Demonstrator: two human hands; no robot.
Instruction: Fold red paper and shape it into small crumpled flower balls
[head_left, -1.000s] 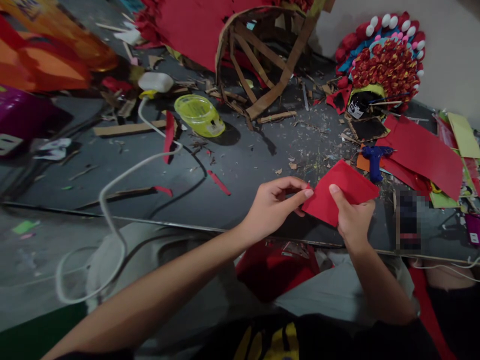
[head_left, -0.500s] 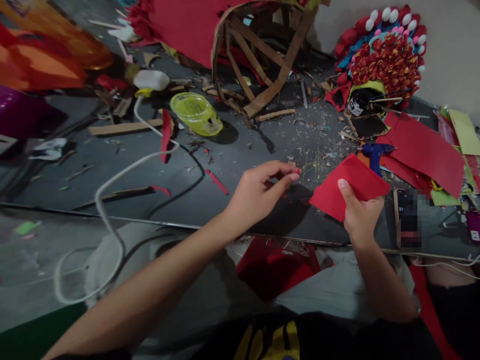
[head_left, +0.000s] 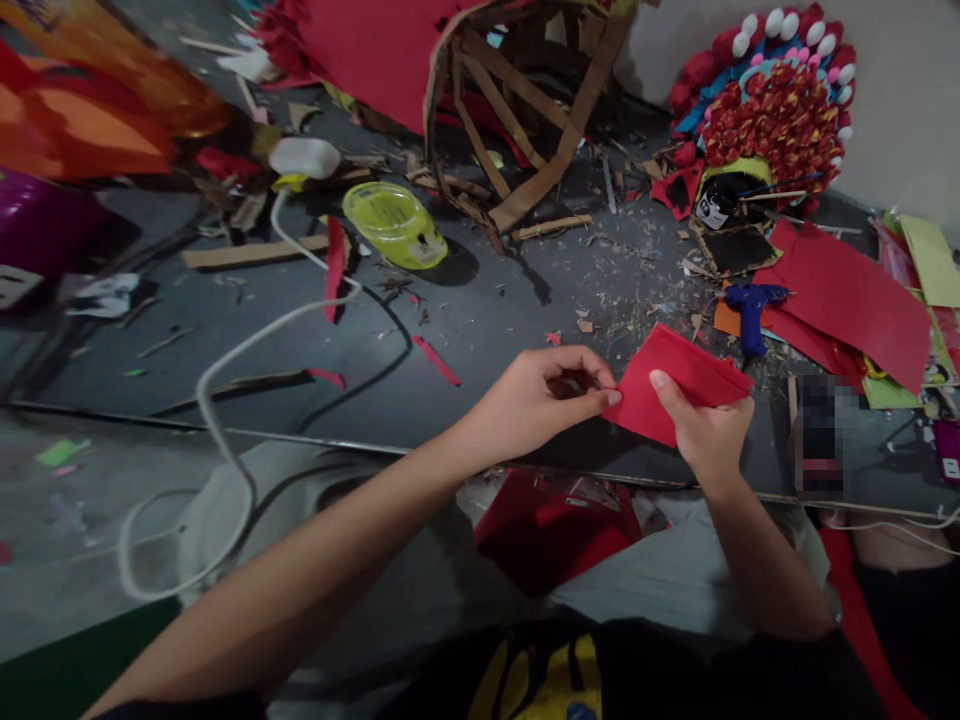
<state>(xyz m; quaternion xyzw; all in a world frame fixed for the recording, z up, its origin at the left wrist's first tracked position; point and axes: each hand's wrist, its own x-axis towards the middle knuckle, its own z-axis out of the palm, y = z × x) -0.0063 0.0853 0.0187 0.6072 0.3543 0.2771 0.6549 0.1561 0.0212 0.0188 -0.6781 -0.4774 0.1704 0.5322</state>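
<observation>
My right hand (head_left: 709,428) grips a folded or stacked piece of red paper (head_left: 660,395), thumb on top and fingers underneath. The paper's layers show along its upper right edge. At the left corner of the paper, my left hand (head_left: 559,400) pinches with thumb and forefinger; its other fingers curl in. A small red scrap (head_left: 553,338) lies on the dark table (head_left: 495,320) just beyond the left hand. To the right of the paper rests a blue hot glue gun (head_left: 752,312), touching red paper sheets (head_left: 847,300).
A yellow-green plastic tub (head_left: 397,225) stands near a white cable (head_left: 225,360). Behind it is a red construction with cardboard strips (head_left: 517,120). A decorated red piece (head_left: 772,120) leans at the back right. A phone (head_left: 817,435) lies near the front edge; another person's leg (head_left: 892,545) is at right.
My left hand has moved right and now pinches the paper's left corner; before, it was apart with a tiny red bit at its fingertips. The paper has shifted slightly left and turned.
</observation>
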